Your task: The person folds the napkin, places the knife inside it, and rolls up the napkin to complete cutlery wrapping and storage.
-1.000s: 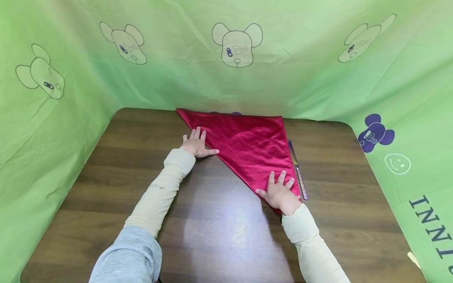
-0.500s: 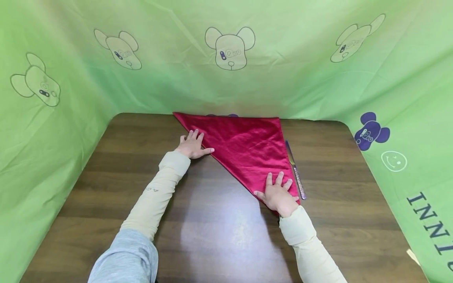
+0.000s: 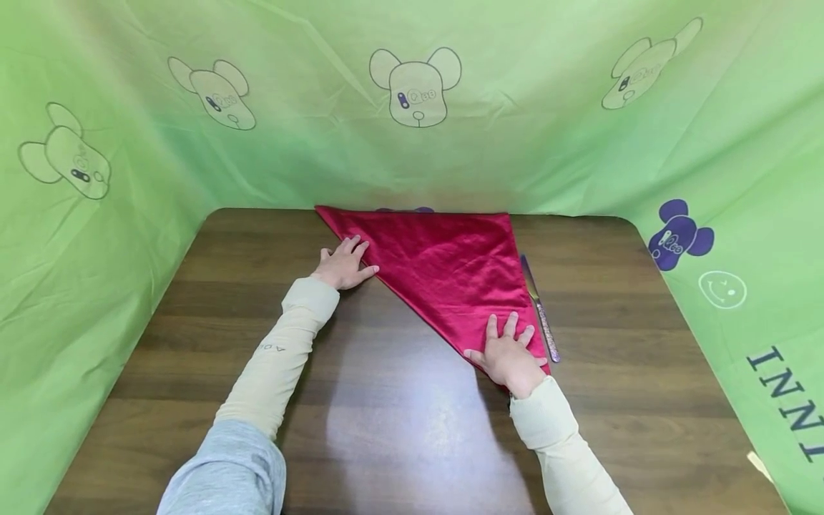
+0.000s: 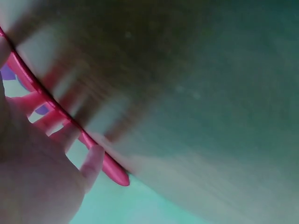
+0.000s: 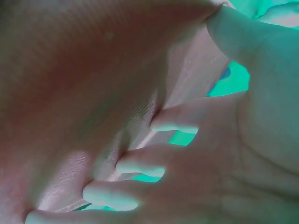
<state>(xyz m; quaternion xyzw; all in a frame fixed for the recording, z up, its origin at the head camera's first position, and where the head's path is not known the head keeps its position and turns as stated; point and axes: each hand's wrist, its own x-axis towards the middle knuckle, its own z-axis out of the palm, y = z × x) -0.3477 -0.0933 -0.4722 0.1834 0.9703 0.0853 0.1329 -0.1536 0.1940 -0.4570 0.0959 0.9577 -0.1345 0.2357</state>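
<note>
A shiny red cloth (image 3: pixel 444 265), folded into a triangle, lies on the wooden table with its long slanted edge toward the person. Along that edge, on the upper left, my left hand (image 3: pixel 342 266) rests with fingers spread, touching the fold. In the left wrist view the left fingers (image 4: pixel 60 135) meet the thin cloth edge (image 4: pixel 114 170). My right hand (image 3: pixel 511 357) lies spread on the cloth near its lower right corner. The right fingertips (image 5: pixel 161 121) press the fabric (image 5: pixel 70 177) in the right wrist view. Neither hand grips anything.
A table knife (image 3: pixel 541 307) with a patterned handle lies just right of the cloth. The brown wooden table (image 3: pixel 399 429) is walled on the back and sides by a green curtain (image 3: pixel 309 143) with cartoon bear prints. A small pale object (image 3: pixel 759 466) sits at the right edge.
My left hand has slid slightly left along the slanted edge, its thumb withdrawing toward the fold. The right hand stays in place on the cloth. The head view has shifted a little.
</note>
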